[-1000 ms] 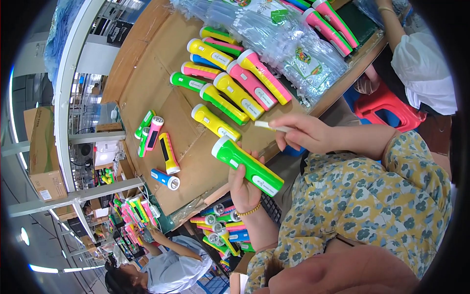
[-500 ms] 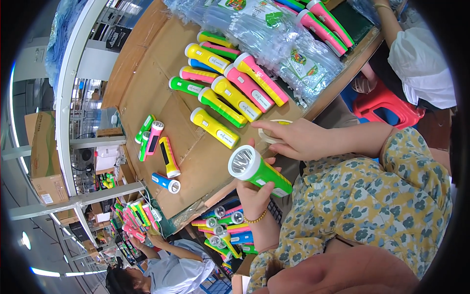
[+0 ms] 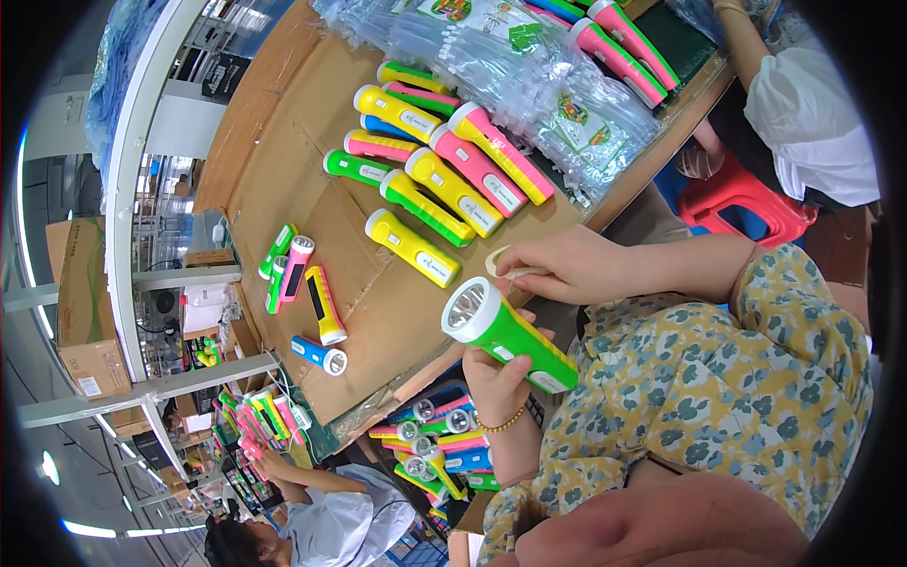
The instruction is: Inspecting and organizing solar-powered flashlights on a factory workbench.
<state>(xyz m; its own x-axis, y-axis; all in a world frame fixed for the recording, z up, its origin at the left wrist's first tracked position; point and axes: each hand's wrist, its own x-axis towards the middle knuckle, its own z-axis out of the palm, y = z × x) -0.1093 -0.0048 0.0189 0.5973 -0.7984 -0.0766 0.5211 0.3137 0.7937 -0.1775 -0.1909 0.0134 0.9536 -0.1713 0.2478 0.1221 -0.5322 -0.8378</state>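
Note:
My left hand point(image 3: 501, 381), with a beaded bracelet at its wrist, is wrapped round a green and yellow flashlight point(image 3: 510, 338). The flashlight is tilted, its white-rimmed lens end facing up and to the left. Just above it, my right hand point(image 3: 565, 265) is closed, its thumb and forefinger pinched at a thin white ring-shaped thing point(image 3: 495, 258). The hand partly covers that thing, so its exact kind does not show. A yellow flashlight point(image 3: 413, 248) lies on the table to the left of my right hand.
Several colourful flashlights point(image 3: 455, 192) lie in rows on the brown table point(image 3: 326, 194), beside a pile of clear plastic bags point(image 3: 529, 76). A few smaller flashlights point(image 3: 326, 304) lie farther left. Below the edge stands a crate of flashlights point(image 3: 444, 444). Co-workers sit near a red stool point(image 3: 746, 203) and lower left.
My right hand's forefinger, stretched out before, has curled in to pinch near the white ring, which has turned and shifted left. The flashlight in my left hand has moved slightly right and down.

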